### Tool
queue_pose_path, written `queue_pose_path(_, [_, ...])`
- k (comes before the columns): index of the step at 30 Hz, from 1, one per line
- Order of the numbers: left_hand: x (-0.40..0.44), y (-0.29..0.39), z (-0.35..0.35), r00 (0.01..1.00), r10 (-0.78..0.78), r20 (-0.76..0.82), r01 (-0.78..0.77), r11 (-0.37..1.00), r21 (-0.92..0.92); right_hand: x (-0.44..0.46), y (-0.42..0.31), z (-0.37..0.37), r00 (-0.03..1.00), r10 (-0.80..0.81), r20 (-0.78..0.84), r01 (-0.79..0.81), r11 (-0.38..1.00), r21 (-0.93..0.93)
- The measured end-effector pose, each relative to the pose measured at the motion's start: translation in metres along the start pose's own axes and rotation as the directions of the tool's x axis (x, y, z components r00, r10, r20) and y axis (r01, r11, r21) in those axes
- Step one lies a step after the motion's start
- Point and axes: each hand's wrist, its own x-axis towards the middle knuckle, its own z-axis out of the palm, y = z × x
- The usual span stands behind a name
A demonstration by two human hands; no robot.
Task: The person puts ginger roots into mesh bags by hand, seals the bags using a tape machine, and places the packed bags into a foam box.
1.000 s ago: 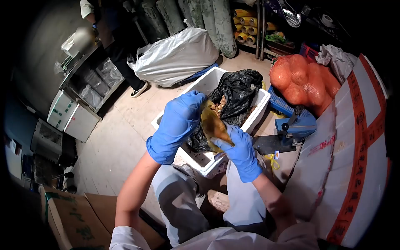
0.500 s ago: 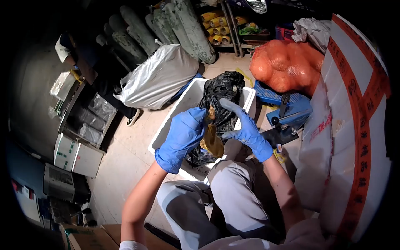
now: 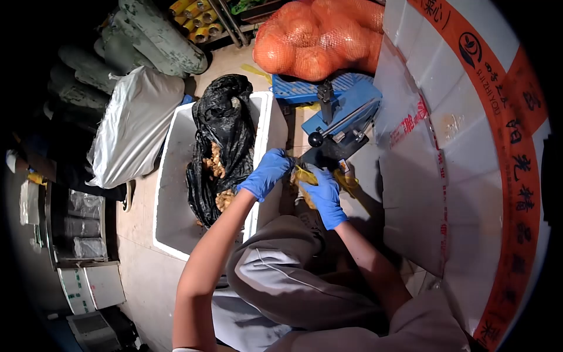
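A yellow mesh bag [image 3: 305, 176] with brownish lumps inside hangs between my two blue-gloved hands. My left hand [image 3: 270, 173] is closed at the bag's gathered top, its fingertips pinched together. Fingers of my right hand [image 3: 326, 198] wrap round the bag's side and partly hide it. Just beyond both hands stands a blue metal device [image 3: 343, 111] with a lever and a black ball knob [image 3: 315, 139]. To the left, a white foam box [image 3: 166, 193] holds a crumpled black plastic bag [image 3: 220, 129]. Ginger pieces [image 3: 216, 161] show through its opening.
Orange net sacks [image 3: 319, 38] full of round produce lie behind the device. White boxes with red tape [image 3: 410, 176] rise close on the right. A white sack [image 3: 138, 126] and long pale-green gourds [image 3: 158, 38] lie at the back left. Shelving [image 3: 76, 229] stands far left.
Both hands have moved from over the foam box to its right side, near the blue device, with the mesh bag. My right hand, open before, has closed on the bag. The view has swung right.
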Motion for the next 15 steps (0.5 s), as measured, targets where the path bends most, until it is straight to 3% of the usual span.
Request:
queue_pose_path(1, [0.018, -0.009, 0.006, 0.999, -0.036, 0.006, 0.036, 0.999, 0.008, 0.005, 0.015, 0.006, 0.998, -0.006, -0.056, 0.003, 0.998, -0.057])
queue_pose_path(3, [0.055, -0.028, 0.018, 0.994, -0.108, 0.018, 0.107, 0.994, 0.025, 0.016, 0.035, 0.010, 0.984, 0.141, -0.105, -0.152, 0.983, -0.106])
queue_pose_path(5, [0.086, -0.043, 0.030, 0.999, -0.036, -0.023, 0.037, 0.999, 0.026, 0.029, 0.058, 0.022, 0.971, 0.172, -0.166, -0.184, 0.981, -0.059])
queue_pose_path(7, [0.104, -0.032, 0.037, 0.999, 0.042, -0.004, -0.041, 0.993, 0.108, 0.043, 0.072, 0.032, 0.929, 0.185, -0.319, -0.243, 0.958, -0.154])
queue_pose_path(9, [0.126, -0.034, 0.050, 0.971, 0.165, -0.174, -0.124, 0.966, 0.226, 0.054, 0.088, 0.045, 0.911, 0.113, -0.396, -0.204, 0.959, -0.197])
queue_pose_path(11, [0.138, -0.031, 0.054, 0.984, 0.096, -0.152, -0.051, 0.959, 0.277, 0.062, 0.103, 0.064, 0.821, 0.420, -0.387, -0.529, 0.814, -0.240])
queue_pose_path(12, [0.141, -0.029, 0.055, 0.969, 0.183, -0.167, -0.097, 0.901, 0.422, 0.066, 0.100, 0.066, 0.775, 0.505, -0.380, -0.607, 0.761, -0.227])
queue_pose_path(13, [0.144, -0.028, 0.055, 0.948, 0.270, -0.170, -0.133, 0.819, 0.558, 0.067, 0.105, 0.073, 0.770, 0.513, -0.380, -0.615, 0.755, -0.229])
queue_pose_path(15, [0.145, -0.033, 0.056, 0.951, 0.272, -0.145, -0.135, 0.791, 0.597, 0.066, 0.110, 0.083, 0.730, 0.190, -0.656, -0.456, 0.851, -0.261])
